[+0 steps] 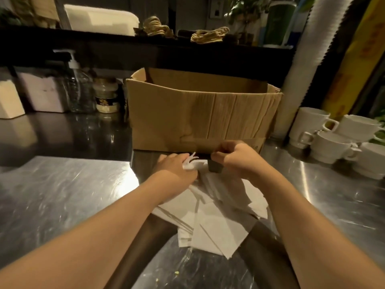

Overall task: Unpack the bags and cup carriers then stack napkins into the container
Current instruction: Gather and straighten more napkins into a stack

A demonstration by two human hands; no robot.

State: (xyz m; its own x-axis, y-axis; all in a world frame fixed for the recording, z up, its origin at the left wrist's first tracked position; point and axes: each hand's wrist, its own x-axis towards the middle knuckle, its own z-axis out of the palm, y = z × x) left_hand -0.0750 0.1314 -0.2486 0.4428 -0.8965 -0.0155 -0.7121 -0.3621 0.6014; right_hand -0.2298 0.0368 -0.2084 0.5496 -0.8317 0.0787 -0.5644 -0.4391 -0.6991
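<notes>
A loose heap of white napkins [210, 207] lay on the steel counter [62, 195], just below the middle of the view and fanning out toward 6 o'clock. At the heap's 12 o'clock edge both hands met. The left hand [177, 165] lay palm-down on the top sheets, its fingers curled round a crumpled tuft of white paper that stuck up beside the knuckles. The right hand [233, 157], just beside it at 3 o'clock, had its fingers curled in, pinching a small dark piece [215, 166] that stood against the napkins; what that piece was could not be told. Both forearms ran in from the lower corners.

Directly behind the hands, at 12 o'clock, stood an open cardboard box [204, 113] with a creased front wall; its inside was hidden. At 3 o'clock from the box, stacked white mugs [333, 136] sat on the counter, and a tall sleeve of white cups [312, 49] rose beside the box's right corner. At 9 o'clock from the box stood a small jar [106, 97], a clear pump bottle [77, 86] and white napkin holders [41, 92]. On the dark shelf above, toward 12 o'clock, lay bundles of twine-like handles [208, 35] and a white lidded tub [100, 18].
</notes>
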